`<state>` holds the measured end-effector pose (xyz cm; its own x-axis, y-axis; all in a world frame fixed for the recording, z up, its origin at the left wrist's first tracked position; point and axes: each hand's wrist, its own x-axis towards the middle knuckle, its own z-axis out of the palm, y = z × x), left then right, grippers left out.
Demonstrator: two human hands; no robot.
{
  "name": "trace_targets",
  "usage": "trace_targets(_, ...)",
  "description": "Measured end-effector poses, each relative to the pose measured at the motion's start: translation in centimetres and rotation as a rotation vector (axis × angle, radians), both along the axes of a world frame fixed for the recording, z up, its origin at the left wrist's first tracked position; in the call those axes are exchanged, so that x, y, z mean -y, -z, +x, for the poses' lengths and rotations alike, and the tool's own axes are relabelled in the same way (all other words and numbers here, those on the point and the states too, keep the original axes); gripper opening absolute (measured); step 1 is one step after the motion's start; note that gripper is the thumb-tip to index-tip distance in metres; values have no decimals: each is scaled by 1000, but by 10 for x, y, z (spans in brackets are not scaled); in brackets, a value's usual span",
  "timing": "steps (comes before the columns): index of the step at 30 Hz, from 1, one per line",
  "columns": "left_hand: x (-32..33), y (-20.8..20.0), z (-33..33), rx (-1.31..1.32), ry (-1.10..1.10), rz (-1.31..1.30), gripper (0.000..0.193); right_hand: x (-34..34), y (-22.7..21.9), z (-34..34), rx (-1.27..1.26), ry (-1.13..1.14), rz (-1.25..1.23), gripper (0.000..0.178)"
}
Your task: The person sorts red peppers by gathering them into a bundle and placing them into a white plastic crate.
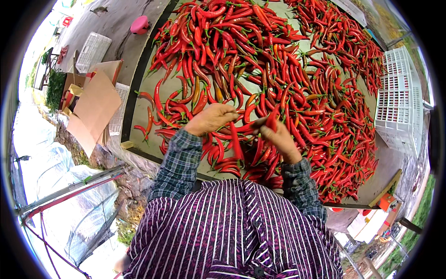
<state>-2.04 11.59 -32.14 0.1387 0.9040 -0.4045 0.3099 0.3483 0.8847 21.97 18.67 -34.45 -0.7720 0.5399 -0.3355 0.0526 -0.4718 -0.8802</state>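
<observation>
Red chili peppers (pixel 320 153) with green stems lie heaped over a wide, dark-edged table (pixel 148 83) in front of me. My left hand (pixel 211 120) is over the near left part of the heap, its fingers closed together. A red chili pepper (pixel 236 142) hangs at those fingertips, its lower end blurred. To the right, my right hand (pixel 281 139) is closed on another chili pepper (pixel 272 120), which points up between thumb and fingers. Part of the right fingers is in shadow and hard to make out. Between the hands, more peppers lie on the tabletop.
White plastic crates (pixel 399 100) stand at the table's right edge. Flattened cardboard (pixel 95 104) leans beyond the left edge, near another white crate (pixel 94 51) and a pink stool (pixel 139 25). Clear plastic sheeting (pixel 69 186) and a metal pole (pixel 69 188) are at the lower left.
</observation>
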Motion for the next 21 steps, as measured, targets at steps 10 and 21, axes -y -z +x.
trace_targets(10,-42,4,25,136,-136,117,19,8,-1,3,-61,-51,-222,36)
trace_targets(21,-23,82,-122,-1120,-782,77,39,15,12,14,-250,165,-425,33)
